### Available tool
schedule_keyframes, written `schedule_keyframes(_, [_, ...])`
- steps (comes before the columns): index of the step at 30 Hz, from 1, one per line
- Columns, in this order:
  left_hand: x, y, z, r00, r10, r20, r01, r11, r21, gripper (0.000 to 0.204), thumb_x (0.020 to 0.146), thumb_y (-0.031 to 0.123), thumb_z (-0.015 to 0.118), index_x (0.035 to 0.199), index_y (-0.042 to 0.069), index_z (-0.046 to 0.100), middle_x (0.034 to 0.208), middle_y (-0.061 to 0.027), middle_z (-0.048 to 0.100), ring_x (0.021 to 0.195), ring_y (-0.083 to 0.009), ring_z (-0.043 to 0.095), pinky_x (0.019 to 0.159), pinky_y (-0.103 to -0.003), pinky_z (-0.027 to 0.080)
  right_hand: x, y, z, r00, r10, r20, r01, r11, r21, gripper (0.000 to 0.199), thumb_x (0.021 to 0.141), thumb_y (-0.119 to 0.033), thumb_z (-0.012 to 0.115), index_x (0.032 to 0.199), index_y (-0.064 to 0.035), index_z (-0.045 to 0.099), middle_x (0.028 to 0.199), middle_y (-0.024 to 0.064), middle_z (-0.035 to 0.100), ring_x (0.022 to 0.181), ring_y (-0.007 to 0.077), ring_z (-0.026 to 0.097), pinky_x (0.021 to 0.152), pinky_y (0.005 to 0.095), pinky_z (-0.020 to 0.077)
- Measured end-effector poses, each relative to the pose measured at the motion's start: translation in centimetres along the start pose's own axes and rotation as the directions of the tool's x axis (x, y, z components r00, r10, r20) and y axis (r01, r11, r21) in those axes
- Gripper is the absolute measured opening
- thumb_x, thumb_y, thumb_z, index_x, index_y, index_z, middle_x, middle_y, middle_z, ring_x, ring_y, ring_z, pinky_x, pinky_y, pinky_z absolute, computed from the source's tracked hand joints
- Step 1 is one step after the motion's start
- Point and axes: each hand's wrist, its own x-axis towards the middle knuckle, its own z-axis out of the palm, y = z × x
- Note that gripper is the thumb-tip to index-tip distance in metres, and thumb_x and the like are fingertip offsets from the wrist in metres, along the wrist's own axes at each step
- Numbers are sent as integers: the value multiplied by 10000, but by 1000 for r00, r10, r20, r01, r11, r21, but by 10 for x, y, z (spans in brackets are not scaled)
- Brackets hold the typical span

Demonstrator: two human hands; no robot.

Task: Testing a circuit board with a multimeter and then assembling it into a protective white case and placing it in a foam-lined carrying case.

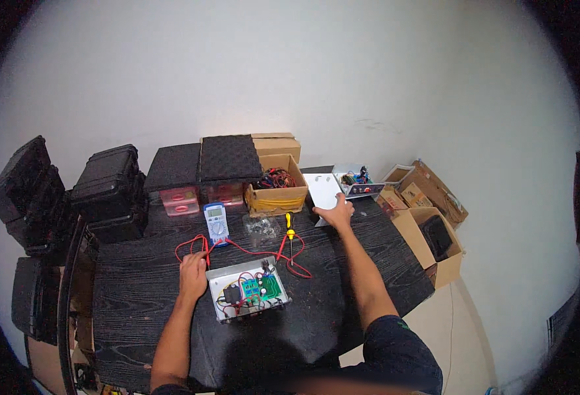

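Note:
An open grey metal box [249, 290] with a green circuit board and red and black wires inside lies on the dark table [138, 303]. My left hand [193, 274] rests against the box's left edge, fingers curled, near the red test leads [237, 247]. My right hand [335, 214] reaches far ahead and lies on the lower edge of a flat white metal panel [323, 189], holding it. A blue multimeter [216, 222] stands behind the box. A yellow-handled screwdriver [290, 230] and a clear bag of small parts [262, 227] lie between my hands.
Behind are a cardboard box of cables [277, 187], foam-topped pink drawers [180, 191], a grey device with coloured parts [359, 182] and black hard cases [109, 187] at left. More open cardboard boxes [434, 240] stand off the table's right end.

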Motion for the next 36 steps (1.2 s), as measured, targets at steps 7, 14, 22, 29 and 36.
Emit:
schedule_keyframes(7, [-1, 2, -3, 999, 27, -16, -28, 999, -28, 392, 1037, 229, 456, 1304, 15, 646, 1317, -186, 652, 1255, -372, 557, 1080, -478, 400, -32, 11, -33, 950, -187, -250, 254, 929, 270, 1081, 619, -474, 933, 1464, -53, 407, 1415, 248, 480, 1334, 410, 458, 1127, 508, 386])
schedule_keyframes(14, [3, 29, -37, 971, 208, -117, -213, 977, -32, 569, 992, 317, 536, 1447, -25, 510, 1473, -213, 545, 1363, -412, 481, 1168, -492, 334, -112, -2, -62, 798, -601, -48, 435, 519, 736, 1108, 621, -465, 896, 1500, -50, 364, 1423, 173, 457, 1352, 307, 454, 1166, 415, 325])
schedule_keyframes(22, [13, 120, -60, 853, 513, -100, -520, 852, -58, 841, 856, 212, 725, 1574, 28, 328, 1591, -255, 398, 1457, -475, 381, 1206, -556, 290, -168, -50, -83, 300, -928, 220, 465, 344, 816, 1134, 543, -481, 937, 1473, -75, 429, 1477, 166, 438, 1422, 336, 401, 1205, 447, 282])
schedule_keyframes(29, [5, 111, -56, 830, 531, -171, -553, 823, -130, 297, 926, 66, 674, 1182, 17, 531, 1326, -255, 630, 1322, -481, 560, 1127, -553, 438, -188, -75, -75, 187, -938, 292, 404, 345, 847, 1036, 669, -558, 831, 1486, -63, 432, 1520, 185, 420, 1417, 343, 416, 1199, 503, 300])
schedule_keyframes(36, [2, 105, -47, 908, 279, -314, -375, 874, -310, 183, 1000, -5, 498, 1180, -29, 527, 1211, -241, 638, 1254, -410, 603, 1134, -527, 422, -193, -22, 37, 838, -479, 262, -102, 334, 937, 620, 924, -17, 551, 1515, -47, 367, 1388, 128, 540, 1162, 191, 588, 1010, 316, 483])
